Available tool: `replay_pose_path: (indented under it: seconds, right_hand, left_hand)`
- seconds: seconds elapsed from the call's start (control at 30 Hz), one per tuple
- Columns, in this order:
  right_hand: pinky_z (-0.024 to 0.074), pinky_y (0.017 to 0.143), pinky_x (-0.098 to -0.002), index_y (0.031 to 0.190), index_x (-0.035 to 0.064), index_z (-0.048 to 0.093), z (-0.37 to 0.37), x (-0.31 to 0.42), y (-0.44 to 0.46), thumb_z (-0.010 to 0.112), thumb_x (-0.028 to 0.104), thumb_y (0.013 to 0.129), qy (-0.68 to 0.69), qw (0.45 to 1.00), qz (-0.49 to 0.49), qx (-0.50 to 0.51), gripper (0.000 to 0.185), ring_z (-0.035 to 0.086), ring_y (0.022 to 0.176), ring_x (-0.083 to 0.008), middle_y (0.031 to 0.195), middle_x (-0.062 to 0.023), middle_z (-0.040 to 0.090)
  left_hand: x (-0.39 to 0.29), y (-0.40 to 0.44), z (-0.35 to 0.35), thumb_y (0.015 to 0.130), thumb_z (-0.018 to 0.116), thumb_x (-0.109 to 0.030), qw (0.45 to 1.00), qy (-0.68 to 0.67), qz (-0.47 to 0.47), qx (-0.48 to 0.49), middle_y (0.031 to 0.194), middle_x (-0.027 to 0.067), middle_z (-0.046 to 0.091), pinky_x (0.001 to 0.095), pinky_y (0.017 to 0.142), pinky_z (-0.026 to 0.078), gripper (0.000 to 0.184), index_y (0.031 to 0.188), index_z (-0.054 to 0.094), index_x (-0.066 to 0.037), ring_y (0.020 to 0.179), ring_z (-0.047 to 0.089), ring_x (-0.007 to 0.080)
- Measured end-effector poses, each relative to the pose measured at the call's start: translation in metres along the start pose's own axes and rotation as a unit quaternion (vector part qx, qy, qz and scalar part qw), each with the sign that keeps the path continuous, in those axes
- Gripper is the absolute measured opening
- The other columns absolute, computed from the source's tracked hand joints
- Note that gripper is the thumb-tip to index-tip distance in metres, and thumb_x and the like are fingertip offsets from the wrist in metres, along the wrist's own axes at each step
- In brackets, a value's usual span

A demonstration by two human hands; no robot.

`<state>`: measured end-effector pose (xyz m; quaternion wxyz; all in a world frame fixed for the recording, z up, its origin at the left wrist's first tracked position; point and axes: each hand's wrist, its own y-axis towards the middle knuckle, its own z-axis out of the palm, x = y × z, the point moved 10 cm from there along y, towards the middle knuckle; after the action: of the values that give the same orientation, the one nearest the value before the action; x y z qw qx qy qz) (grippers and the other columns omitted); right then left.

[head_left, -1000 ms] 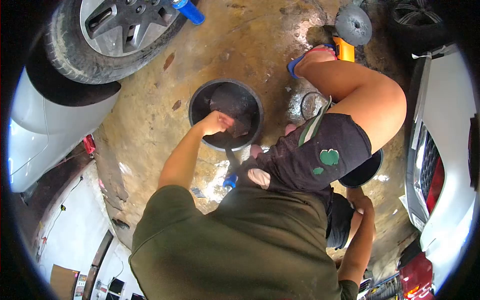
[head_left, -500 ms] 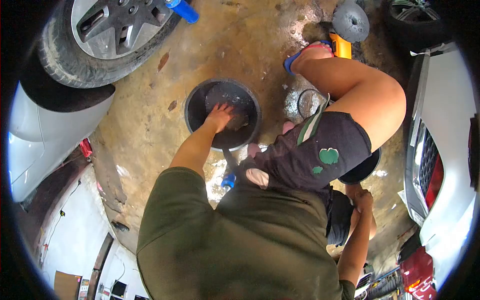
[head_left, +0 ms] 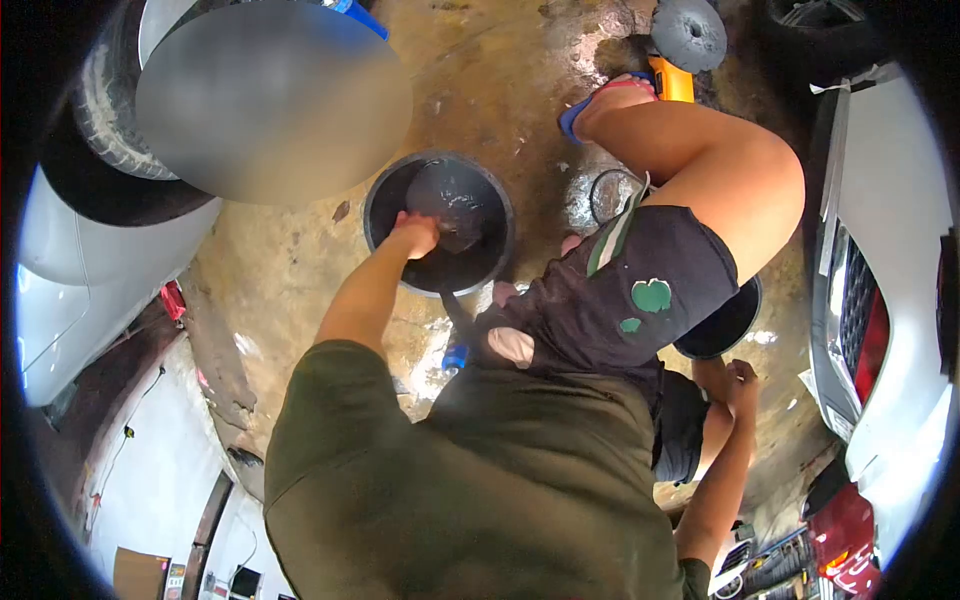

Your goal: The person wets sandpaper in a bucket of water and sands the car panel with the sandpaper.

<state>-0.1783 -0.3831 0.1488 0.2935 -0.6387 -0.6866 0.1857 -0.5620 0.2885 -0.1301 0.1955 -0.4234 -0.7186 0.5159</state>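
A round black bucket stands on the wet floor, with dark water and a grey, rounded shape inside. My left hand reaches in over its left side, fingers curled closed. What they hold, if anything, is hidden. On the right, my right hand is loosely closed beside my lower leg, with nothing visible in it. Near it, partly under my thigh, is a second black bucket.
A blurred patch covers most of the wheel at upper left. A blue bottle lies near my lap. Close to my sandalled foot are a yellow object and a grey disc. Car bodies flank both sides.
My left hand was spread flat in the bucket; its fingers are now curled and it has drawn toward the left rim. My right hand has shifted slightly away from my leg.
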Motion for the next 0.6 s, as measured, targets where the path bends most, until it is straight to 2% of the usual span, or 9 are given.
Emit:
replay_pose_path:
  seconds: [0.03,0.07,0.13,0.2,0.27,0.3,0.4,0.53,0.6]
  right_hand:
    - [0.0567,0.082,-0.0412,0.117,-0.0013,0.070,0.004,0.006,0.000,0.068,0.028,0.097,0.028,1.000,-0.003,0.000,0.036,0.074,0.099,-0.0330,0.101,-0.0220,0.075]
    - [0.0564,0.083,-0.0409,0.117,-0.0016,0.070,0.009,0.013,0.001,0.068,0.028,0.097,0.028,1.000,-0.005,0.008,0.036,0.074,0.099,-0.0326,0.102,-0.0218,0.075]
    - [0.0560,0.083,-0.0402,0.117,-0.0022,0.069,0.018,0.027,0.006,0.067,0.028,0.098,0.026,0.999,-0.012,0.024,0.036,0.074,0.099,-0.0318,0.103,-0.0213,0.075]
    - [0.0554,0.085,-0.0399,0.118,-0.0029,0.068,0.030,0.044,0.009,0.068,0.029,0.098,0.055,0.998,-0.017,0.035,0.037,0.073,0.099,-0.0308,0.104,-0.0209,0.075]
    - [0.0545,0.086,-0.0394,0.119,-0.0033,0.067,0.033,0.061,0.010,0.068,0.028,0.098,0.075,0.996,-0.030,0.033,0.038,0.072,0.099,-0.0299,0.105,-0.0202,0.074]
    - [0.0539,0.088,-0.0391,0.120,-0.0034,0.066,0.034,0.068,0.012,0.068,0.027,0.098,0.083,0.995,-0.041,0.027,0.037,0.071,0.099,-0.0293,0.106,-0.0198,0.074]
    - [0.0525,0.091,-0.0378,0.122,-0.0036,0.065,0.037,0.086,0.015,0.067,0.023,0.100,0.124,0.990,-0.065,0.017,0.035,0.070,0.102,-0.0278,0.108,-0.0186,0.074]
    - [0.0515,0.093,-0.0365,0.124,-0.0044,0.064,0.039,0.111,0.015,0.065,0.019,0.101,0.201,0.978,-0.055,0.034,0.033,0.069,0.105,-0.0261,0.111,-0.0181,0.073]
    - [0.0515,0.093,-0.0360,0.125,-0.0048,0.064,0.036,0.123,0.011,0.065,0.020,0.101,0.194,0.979,-0.055,0.037,0.034,0.069,0.104,-0.0255,0.111,-0.0184,0.073]
  left_hand:
    - [0.006,-0.001,-0.011,0.098,0.050,-0.028,0.996,-0.061,0.016,-0.059,0.128,0.0189,0.067,0.0573,0.101,0.042,0.044,0.137,0.060,-0.009,0.119,0.065,0.0389]
    - [0.014,0.000,-0.014,0.098,0.050,-0.028,0.982,-0.169,0.036,-0.073,0.122,0.0180,0.069,0.0550,0.097,0.045,0.045,0.137,0.058,-0.008,0.113,0.067,0.0379]
    - [0.023,-0.007,-0.034,0.097,0.052,-0.028,0.917,-0.378,0.075,-0.101,0.110,0.0163,0.072,0.0505,0.090,0.050,0.046,0.137,0.056,-0.005,0.102,0.072,0.0361]
    - [0.024,-0.030,-0.046,0.100,0.051,-0.031,0.859,-0.509,0.012,-0.048,0.097,0.0102,0.071,0.0460,0.087,0.052,0.040,0.132,0.057,-0.007,0.099,0.073,0.0301]
    - [0.007,-0.065,-0.069,0.103,0.050,-0.033,0.778,-0.627,-0.043,0.004,0.085,0.0041,0.069,0.0416,0.084,0.054,0.035,0.127,0.057,-0.009,0.096,0.074,0.0241]
    - [0.005,-0.069,-0.071,0.106,0.049,-0.036,0.766,-0.642,-0.026,0.003,0.091,0.0060,0.071,0.0406,0.086,0.054,0.033,0.127,0.058,-0.012,0.097,0.074,0.0242]
    - [0.002,-0.085,-0.075,0.106,0.053,-0.041,0.688,-0.725,0.014,-0.012,0.108,0.0109,0.073,0.0421,0.091,0.055,0.043,0.134,0.052,-0.009,0.100,0.073,0.0266]
    - [0.011,-0.092,-0.078,0.106,0.057,-0.037,0.653,-0.754,0.019,-0.067,0.119,0.0083,0.071,0.0403,0.090,0.057,0.037,0.131,0.060,-0.009,0.104,0.070,0.0214]
    - [0.019,-0.098,-0.084,0.104,0.064,-0.033,0.649,-0.749,-0.007,-0.134,0.110,0.0053,0.072,0.0347,0.082,0.059,0.031,0.119,0.067,-0.006,0.094,0.069,0.0158]
